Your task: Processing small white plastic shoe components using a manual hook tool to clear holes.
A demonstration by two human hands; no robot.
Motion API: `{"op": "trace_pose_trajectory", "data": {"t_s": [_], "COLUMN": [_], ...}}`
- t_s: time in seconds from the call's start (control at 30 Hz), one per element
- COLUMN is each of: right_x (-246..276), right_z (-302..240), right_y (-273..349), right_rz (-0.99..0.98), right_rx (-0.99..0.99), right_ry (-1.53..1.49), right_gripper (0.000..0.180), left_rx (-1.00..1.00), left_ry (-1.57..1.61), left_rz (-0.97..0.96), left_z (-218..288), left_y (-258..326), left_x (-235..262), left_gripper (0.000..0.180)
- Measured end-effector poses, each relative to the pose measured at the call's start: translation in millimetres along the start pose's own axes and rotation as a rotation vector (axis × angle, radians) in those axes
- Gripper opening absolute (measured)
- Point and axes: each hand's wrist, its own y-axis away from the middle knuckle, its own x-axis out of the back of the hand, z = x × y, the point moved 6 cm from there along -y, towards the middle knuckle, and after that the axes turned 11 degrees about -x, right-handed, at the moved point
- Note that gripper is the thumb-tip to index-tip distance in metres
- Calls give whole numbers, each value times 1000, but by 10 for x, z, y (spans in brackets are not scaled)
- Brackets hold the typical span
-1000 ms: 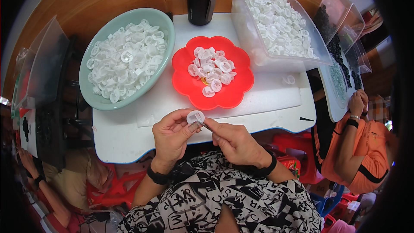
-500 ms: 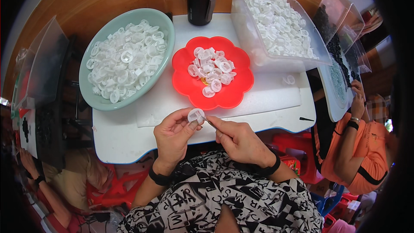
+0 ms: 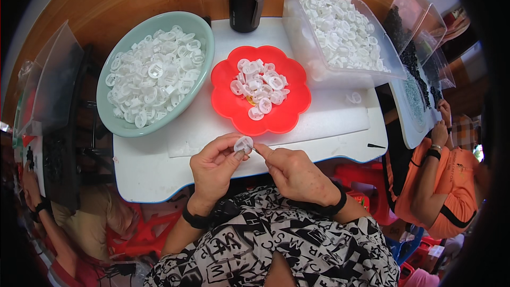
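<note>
In the left hand (image 3: 213, 166) is a translucent disc (image 3: 243, 143).

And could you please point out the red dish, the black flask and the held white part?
Red dish (image 3: 298, 91), head view: bare right side.
Black flask (image 3: 244, 9), head view: middle of the body.
Held white part (image 3: 243, 143), head view: round face.

From my remote seat I can't identify the thin tool (image 3: 253, 149) in the right hand (image 3: 298, 173) (its fingers cover most); the left hand (image 3: 213, 167) partly hides the white disc (image 3: 243, 143). Well beyond the fingertips, the black bottle (image 3: 245, 9) is cropped; nearer, white pieces (image 3: 259, 82) partly cover a yellow patch (image 3: 249, 99)
</note>
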Motion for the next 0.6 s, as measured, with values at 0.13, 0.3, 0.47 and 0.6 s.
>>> {"op": "trace_pose_trajectory", "data": {"t_s": [0.13,0.3,0.47,0.6], "right_x": [-37,-50,-72,-122], "right_z": [25,-33,-60,-70], "right_y": [-15,-57,-134,-185], "right_rz": [-31,-54,-140,-135], "right_rx": [-18,3,-31,-29], "right_ry": [9,43,176,246], "right_gripper": [55,54,44,34], "left_rx": [-50,-85,-121,-131], "left_ry": [-9,-48,-127,-145], "left_rz": [-84,-97,-119,-91], "left_z": [-5,38,46,29], "left_y": [4,-10,-4,-17], "left_x": [14,6,15,38], "left_gripper": [25,23,23,21]}}
